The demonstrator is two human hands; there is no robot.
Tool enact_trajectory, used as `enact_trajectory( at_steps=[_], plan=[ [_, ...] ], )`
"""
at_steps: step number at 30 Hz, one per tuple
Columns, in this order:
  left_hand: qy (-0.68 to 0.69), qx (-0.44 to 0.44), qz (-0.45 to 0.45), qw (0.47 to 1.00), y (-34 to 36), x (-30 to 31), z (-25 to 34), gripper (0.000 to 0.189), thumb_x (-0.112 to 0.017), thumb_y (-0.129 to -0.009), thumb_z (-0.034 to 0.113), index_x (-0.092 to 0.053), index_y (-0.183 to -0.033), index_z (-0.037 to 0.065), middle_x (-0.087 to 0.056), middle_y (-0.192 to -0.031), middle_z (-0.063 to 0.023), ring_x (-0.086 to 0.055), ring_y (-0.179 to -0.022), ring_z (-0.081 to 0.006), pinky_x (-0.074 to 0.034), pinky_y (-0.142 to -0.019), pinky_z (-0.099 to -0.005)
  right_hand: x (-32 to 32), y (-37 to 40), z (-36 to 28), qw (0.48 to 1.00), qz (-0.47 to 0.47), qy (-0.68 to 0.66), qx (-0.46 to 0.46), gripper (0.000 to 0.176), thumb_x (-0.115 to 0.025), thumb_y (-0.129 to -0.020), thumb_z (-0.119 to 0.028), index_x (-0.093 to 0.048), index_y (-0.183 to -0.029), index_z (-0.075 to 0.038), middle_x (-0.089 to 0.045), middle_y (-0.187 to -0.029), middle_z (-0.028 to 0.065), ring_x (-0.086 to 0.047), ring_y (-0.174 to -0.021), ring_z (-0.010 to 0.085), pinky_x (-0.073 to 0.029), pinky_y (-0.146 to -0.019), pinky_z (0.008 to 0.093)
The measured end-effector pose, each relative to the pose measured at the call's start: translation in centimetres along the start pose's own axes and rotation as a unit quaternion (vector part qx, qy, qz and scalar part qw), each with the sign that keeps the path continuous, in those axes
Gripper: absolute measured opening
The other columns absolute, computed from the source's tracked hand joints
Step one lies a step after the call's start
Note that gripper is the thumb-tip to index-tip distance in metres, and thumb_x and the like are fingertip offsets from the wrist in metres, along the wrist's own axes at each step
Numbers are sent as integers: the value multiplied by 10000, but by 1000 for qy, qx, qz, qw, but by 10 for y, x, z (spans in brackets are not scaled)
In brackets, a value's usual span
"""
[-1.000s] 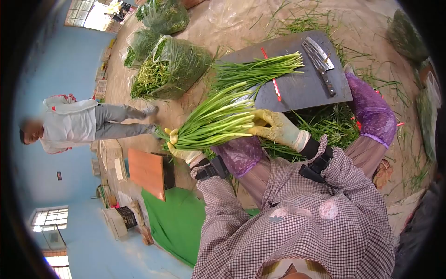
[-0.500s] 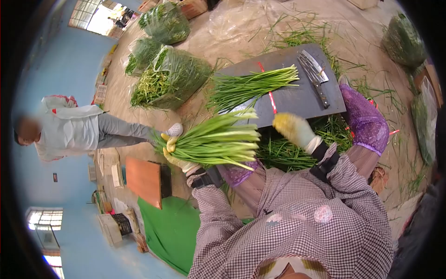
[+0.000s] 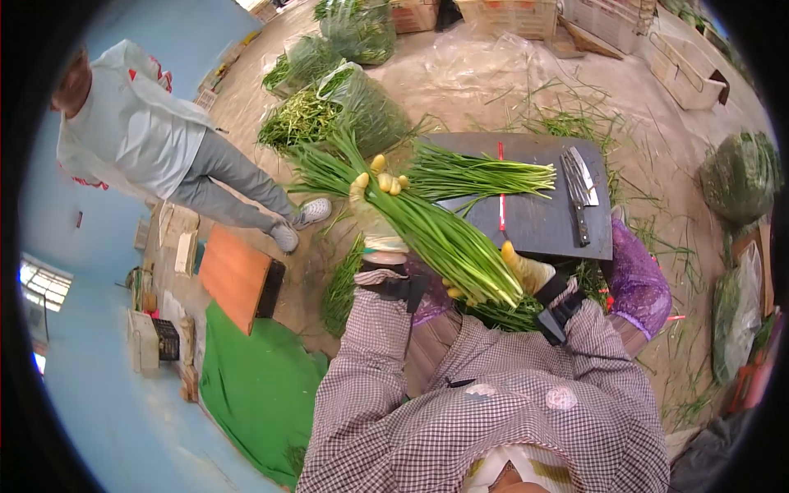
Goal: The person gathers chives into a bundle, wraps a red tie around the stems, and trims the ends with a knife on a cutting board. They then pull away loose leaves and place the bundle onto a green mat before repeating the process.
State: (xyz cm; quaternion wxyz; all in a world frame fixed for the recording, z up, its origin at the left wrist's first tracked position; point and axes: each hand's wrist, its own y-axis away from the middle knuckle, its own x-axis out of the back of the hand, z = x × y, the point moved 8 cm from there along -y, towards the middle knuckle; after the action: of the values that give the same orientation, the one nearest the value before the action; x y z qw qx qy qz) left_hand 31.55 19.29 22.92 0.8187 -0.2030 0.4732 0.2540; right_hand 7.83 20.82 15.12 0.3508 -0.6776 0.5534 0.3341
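My left hand (image 3: 376,201), in a yellow-and-white glove, is closed around the leafy part of a long bunch of green stalks (image 3: 444,238). The bunch slants down to the right across my lap. At its pale cut ends is my right hand (image 3: 522,275), also gloved, fingers apart around the ends. Beyond them a second bunch of stalks (image 3: 485,175) lies on a dark board (image 3: 526,226), across a red strip (image 3: 501,215). A knife with a black handle (image 3: 581,222) rests on the board's right side, its blade beside another blade.
Bags of greens (image 3: 374,107) stand at the upper left, another bag (image 3: 740,177) at the right. A person (image 3: 148,123) stands at the left near an orange board (image 3: 233,278). Crates (image 3: 686,70) are at the back; loose stalks litter the floor.
The held bunch has swung from nearly level to a diagonal. My right hand has come from the board's edge to its cut ends. The view has shifted, and the person's pose differs.
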Motion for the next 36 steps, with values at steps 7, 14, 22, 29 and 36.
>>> enact_trajectory(
  at_steps=[7, 14, 22, 29, 36],
  plan=[
    [8, -31, 70, 997, 17, 29, -33, 377, -552, -1000, 328, -660, -1162, 5, -582, -719, -22, -570, -685, -165, -550, -853, -355, -1, 31, 35, 994, 110, 14, 6, 709, -715, -961, -309, -380, -1523, -37, -555, -1412, 217, -654, -1125, 281, -589, -901, 409],
    [21, 47, -35, 998, 18, 7, -60, 469, -521, -1023, 338, -602, -1294, -36, -655, -881, -67, -634, -843, -221, -545, -931, -422, -3, 73, 21, 974, 210, 80, -13, 520, -732, -946, -185, -483, -1382, -49, -639, -983, 53, -460, -634, 60, -369, -525, 200],
    [85, 97, 24, 991, -2, 59, -70, 558, -584, -997, 354, -533, -1381, -48, -636, -1282, -198, -602, -1210, -323, -430, -1146, -483, -80, 283, -130, 769, 439, 463, -28, 725, -775, -905, -125, -402, -1513, 5, -596, -1381, 62, -541, -1261, 163, -428, -1083, 337],
    [-161, 142, 71, 974, 22, 85, -108, 604, -582, -1010, 385, -471, -1490, 35, -497, -1513, -154, -452, -1412, -318, -275, -1195, -476, -105, 458, -212, 541, 678, 497, 26, 346, -669, -950, -146, -583, -1273, -59, -608, -827, -40, -461, -564, 25, -352, -494, 184],
    [-216, 200, -36, 955, 65, 40, -161, 401, -568, -1033, 285, -591, -1349, 39, -624, -1369, -126, -589, -1257, -276, -412, -1099, -432, -90, 423, -249, 460, 714, 503, 158, 263, -668, -973, -134, -597, -1219, -74, -614, -865, -37, -483, -605, 37, -392, -518, 199]
  ],
)
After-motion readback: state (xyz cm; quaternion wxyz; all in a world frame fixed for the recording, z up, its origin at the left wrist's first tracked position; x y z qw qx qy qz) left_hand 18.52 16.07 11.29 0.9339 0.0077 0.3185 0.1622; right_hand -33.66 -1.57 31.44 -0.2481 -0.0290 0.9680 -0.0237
